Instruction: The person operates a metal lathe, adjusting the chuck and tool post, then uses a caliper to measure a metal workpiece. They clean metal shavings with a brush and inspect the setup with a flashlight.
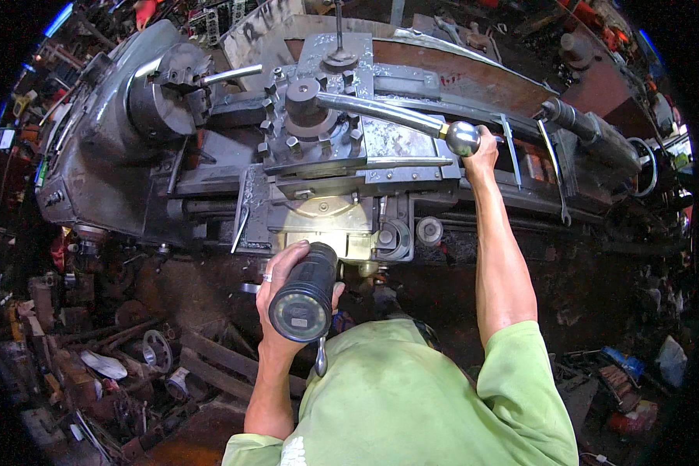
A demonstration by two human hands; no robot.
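My left hand (pixel 281 283), a ring on one finger, is wrapped round a black flashlight (pixel 312 279). A bright patch of light falls on the carriage plate (pixel 324 213) of a metal lathe just beyond it. Farther right, my right hand (pixel 481 159) is closed at the shiny ball knob (pixel 464 138) on the end of a long steel lever (pixel 388 113). That lever runs left to the round hub (pixel 303 97) on top of the square tool post (pixel 276 124). The knob hides part of my right fingers.
The lathe chuck (pixel 167 105) with a rod sticking out stands at the left, the tailstock (pixel 590 132) at the right. Metal chips lie round the tool post. A wrench (pixel 565 203) hangs over the bed. A curved metal handle (pixel 321 359) juts beside the flashlight. Scrap parts crowd the lower left floor.
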